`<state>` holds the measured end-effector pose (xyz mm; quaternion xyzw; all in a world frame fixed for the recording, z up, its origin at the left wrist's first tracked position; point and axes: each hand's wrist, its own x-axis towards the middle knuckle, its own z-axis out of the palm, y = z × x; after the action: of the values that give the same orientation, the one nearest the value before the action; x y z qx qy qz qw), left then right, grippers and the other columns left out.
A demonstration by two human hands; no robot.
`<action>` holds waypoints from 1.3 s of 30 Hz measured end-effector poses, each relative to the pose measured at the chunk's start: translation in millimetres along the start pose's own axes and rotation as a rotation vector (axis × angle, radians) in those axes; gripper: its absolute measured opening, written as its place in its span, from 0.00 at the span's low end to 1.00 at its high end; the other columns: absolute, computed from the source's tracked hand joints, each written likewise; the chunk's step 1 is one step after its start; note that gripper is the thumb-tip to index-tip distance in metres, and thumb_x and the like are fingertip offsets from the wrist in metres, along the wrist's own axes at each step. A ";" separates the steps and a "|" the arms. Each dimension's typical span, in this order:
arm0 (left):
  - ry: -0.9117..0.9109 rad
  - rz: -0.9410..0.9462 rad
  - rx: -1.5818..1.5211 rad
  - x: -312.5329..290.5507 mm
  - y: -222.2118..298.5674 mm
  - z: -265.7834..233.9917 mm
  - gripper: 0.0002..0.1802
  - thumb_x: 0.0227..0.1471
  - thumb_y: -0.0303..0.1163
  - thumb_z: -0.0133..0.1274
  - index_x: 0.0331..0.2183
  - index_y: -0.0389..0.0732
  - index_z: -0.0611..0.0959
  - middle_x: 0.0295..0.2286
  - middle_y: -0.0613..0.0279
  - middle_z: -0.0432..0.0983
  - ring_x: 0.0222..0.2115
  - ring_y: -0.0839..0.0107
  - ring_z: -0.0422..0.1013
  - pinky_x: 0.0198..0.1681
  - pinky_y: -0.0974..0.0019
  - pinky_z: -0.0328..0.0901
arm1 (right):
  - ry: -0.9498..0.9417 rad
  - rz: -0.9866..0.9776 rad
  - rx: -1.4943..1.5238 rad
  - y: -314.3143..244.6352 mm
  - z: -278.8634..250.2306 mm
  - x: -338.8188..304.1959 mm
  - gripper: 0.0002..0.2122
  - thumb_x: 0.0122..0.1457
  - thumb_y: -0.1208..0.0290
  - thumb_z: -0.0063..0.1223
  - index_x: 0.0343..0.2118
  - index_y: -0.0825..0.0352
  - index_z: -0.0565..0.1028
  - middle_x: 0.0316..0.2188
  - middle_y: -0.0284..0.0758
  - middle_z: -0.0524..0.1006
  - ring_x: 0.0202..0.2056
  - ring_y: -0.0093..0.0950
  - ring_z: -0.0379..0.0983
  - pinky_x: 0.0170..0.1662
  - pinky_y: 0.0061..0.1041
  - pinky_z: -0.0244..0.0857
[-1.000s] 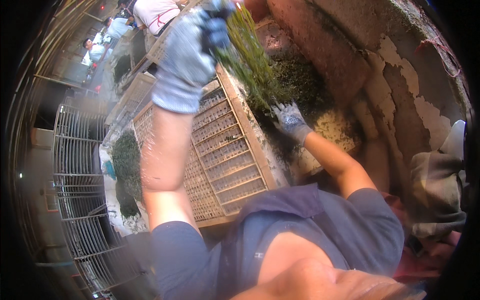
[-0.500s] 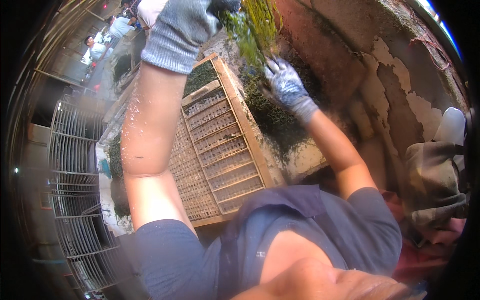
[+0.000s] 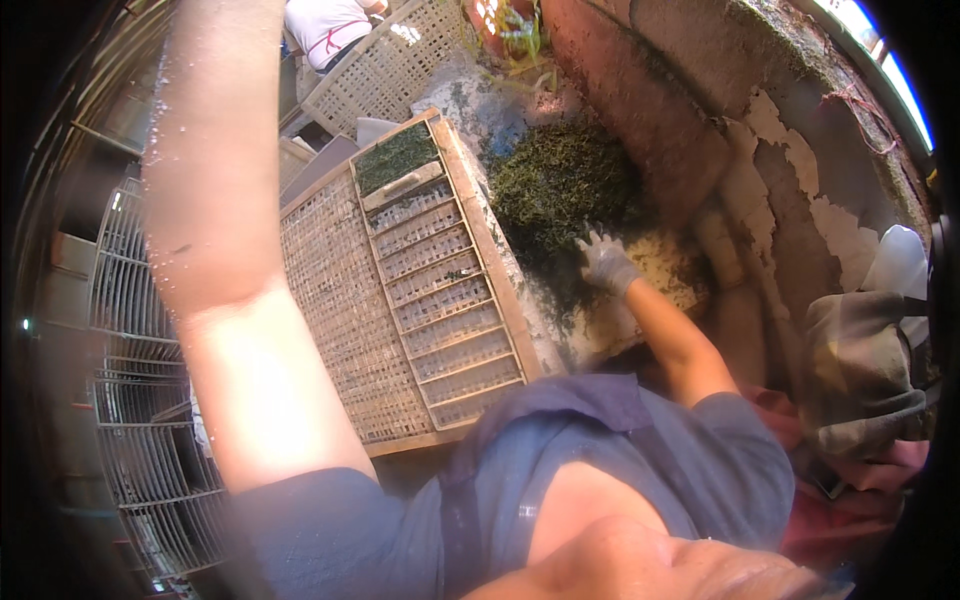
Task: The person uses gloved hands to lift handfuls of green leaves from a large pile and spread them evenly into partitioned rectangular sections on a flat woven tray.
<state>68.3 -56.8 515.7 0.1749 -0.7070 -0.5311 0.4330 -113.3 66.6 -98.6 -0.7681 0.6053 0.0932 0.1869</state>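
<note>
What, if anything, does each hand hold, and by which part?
The right hand, spread open, holds nothing visible; the left hand is out of view, so I cannot tell.

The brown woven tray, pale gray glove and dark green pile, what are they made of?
Brown woven tray: probably dull bamboo or cane; strips seem to cross over and under.
Pale gray glove: probably fabric, snug and matte; weave too small to tell.
Dark green pile: perhaps loose plant bits, matte and shreddy.

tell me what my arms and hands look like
The sleeves are short and dark blue-grey. The left forearm is bare, dotted with pale specks. The right hand wears a pale grey glove; the left hand is out of frame.
</note>
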 end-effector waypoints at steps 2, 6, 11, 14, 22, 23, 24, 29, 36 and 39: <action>0.016 -0.063 0.064 -16.7 1.7 9.6 0.13 0.71 0.27 0.42 0.46 0.32 0.81 0.23 0.75 0.73 0.17 0.88 0.63 0.18 0.82 0.59 | -0.102 0.004 0.091 10.7 -47.1 -13.1 0.33 0.61 0.47 0.54 0.70 0.48 0.67 0.73 0.43 0.61 0.67 0.43 0.67 0.68 0.39 0.62; 0.024 -0.273 0.082 -80.0 -55.5 15.2 0.15 0.71 0.30 0.45 0.49 0.36 0.84 0.32 0.73 0.80 0.17 0.90 0.59 0.18 0.82 0.56 | 0.477 -0.151 0.904 -2.2 -203.2 -110.2 0.21 0.65 0.57 0.54 0.53 0.67 0.82 0.43 0.44 0.86 0.44 0.28 0.83 0.51 0.30 0.76; -0.219 -0.434 -0.312 -202.8 -192.4 33.8 0.16 0.66 0.30 0.45 0.47 0.35 0.84 0.54 0.53 0.78 0.54 0.62 0.75 0.63 0.59 0.68 | 0.361 -0.797 1.891 -76.0 -206.2 -103.0 0.26 0.72 0.59 0.53 0.67 0.70 0.66 0.56 0.39 0.77 0.52 0.27 0.75 0.59 0.30 0.71; -0.158 -0.872 -0.518 -309.2 -269.3 27.7 0.15 0.68 0.33 0.52 0.51 0.36 0.84 0.40 0.63 0.83 0.33 0.77 0.79 0.33 0.71 0.78 | 0.771 -0.587 1.595 -108.1 -122.0 -59.6 0.26 0.73 0.64 0.51 0.68 0.71 0.63 0.58 0.42 0.74 0.58 0.37 0.72 0.65 0.40 0.67; 0.245 -0.942 -0.282 -474.7 -274.8 -129.9 0.20 0.61 0.44 0.65 0.45 0.37 0.87 0.31 0.68 0.84 0.21 0.85 0.69 0.22 0.78 0.63 | 0.146 -0.572 1.714 -145.6 -69.5 33.6 0.25 0.69 0.65 0.56 0.64 0.73 0.69 0.60 0.45 0.74 0.60 0.39 0.73 0.62 0.37 0.69; 0.254 -0.892 -0.228 -469.4 -249.7 -162.1 0.19 0.60 0.43 0.65 0.44 0.38 0.87 0.31 0.67 0.85 0.22 0.85 0.71 0.23 0.77 0.65 | 0.390 -0.634 1.240 -163.7 -84.5 49.2 0.24 0.69 0.65 0.57 0.63 0.72 0.70 0.58 0.46 0.76 0.58 0.38 0.74 0.59 0.35 0.70; 0.298 -0.835 -0.163 -469.3 -234.0 -195.2 0.17 0.60 0.40 0.65 0.45 0.38 0.86 0.31 0.67 0.84 0.23 0.84 0.72 0.24 0.77 0.66 | 0.627 -0.645 0.876 -183.1 -99.6 65.9 0.23 0.68 0.65 0.57 0.62 0.71 0.72 0.56 0.46 0.78 0.56 0.38 0.76 0.57 0.33 0.71; 0.603 -0.712 0.489 -500.3 -281.4 -338.1 0.21 0.65 0.36 0.57 0.55 0.36 0.80 0.39 0.59 0.84 0.31 0.73 0.77 0.32 0.67 0.74 | 0.663 -0.154 1.152 -256.6 -95.4 193.1 0.20 0.70 0.62 0.52 0.63 0.59 0.74 0.54 0.46 0.79 0.55 0.44 0.75 0.58 0.39 0.67; 0.356 -0.166 1.638 -458.2 -415.5 -213.6 0.39 0.65 0.52 0.48 0.66 0.36 0.67 0.62 0.43 0.68 0.65 0.52 0.63 0.72 0.46 0.52 | 0.669 0.072 0.638 -195.8 -64.8 258.2 0.23 0.67 0.50 0.57 0.56 0.63 0.80 0.48 0.42 0.83 0.50 0.40 0.79 0.55 0.35 0.69; 0.319 -0.244 1.507 -440.9 -436.4 -205.8 0.37 0.64 0.53 0.50 0.64 0.38 0.71 0.63 0.44 0.67 0.65 0.48 0.62 0.72 0.45 0.49 | 0.373 0.236 1.070 -131.6 -64.3 261.3 0.30 0.63 0.45 0.62 0.55 0.70 0.80 0.47 0.36 0.85 0.45 0.37 0.80 0.49 0.34 0.71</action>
<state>388.3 -31.9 -53.6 0.5727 -0.7821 0.0800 0.2322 73.7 -167.0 -113.5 -0.4974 0.6726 -0.3426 0.4277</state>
